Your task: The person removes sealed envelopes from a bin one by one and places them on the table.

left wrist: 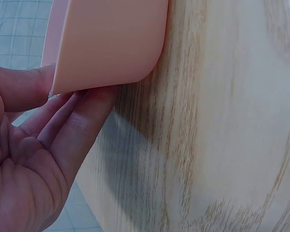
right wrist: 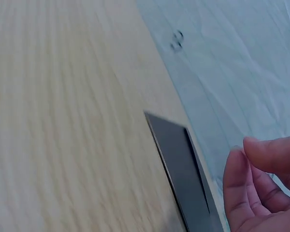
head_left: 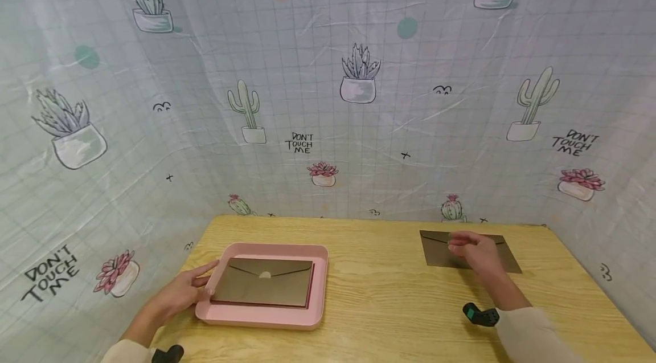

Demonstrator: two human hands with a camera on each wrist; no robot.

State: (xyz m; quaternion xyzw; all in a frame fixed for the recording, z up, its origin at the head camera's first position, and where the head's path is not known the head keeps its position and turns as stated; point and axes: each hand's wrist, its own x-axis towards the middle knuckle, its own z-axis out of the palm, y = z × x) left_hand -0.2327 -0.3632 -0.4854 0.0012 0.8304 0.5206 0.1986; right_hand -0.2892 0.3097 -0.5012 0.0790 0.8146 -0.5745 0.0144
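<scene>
A pink tray lies at the left of the table, and my left hand grips its left side. In the left wrist view the thumb is at the rim and the fingers lie against the outer wall. Inside the tray rests a brown envelope with a round pale seal, stacked over a dark red one. My right hand is above another brown envelope at the far right, fingers loosely bent, thumb tip close to the index finger, nothing between them.
The wooden table has a curtain printed with cacti rising behind it and along both sides. Black wrist devices sit at both cuffs.
</scene>
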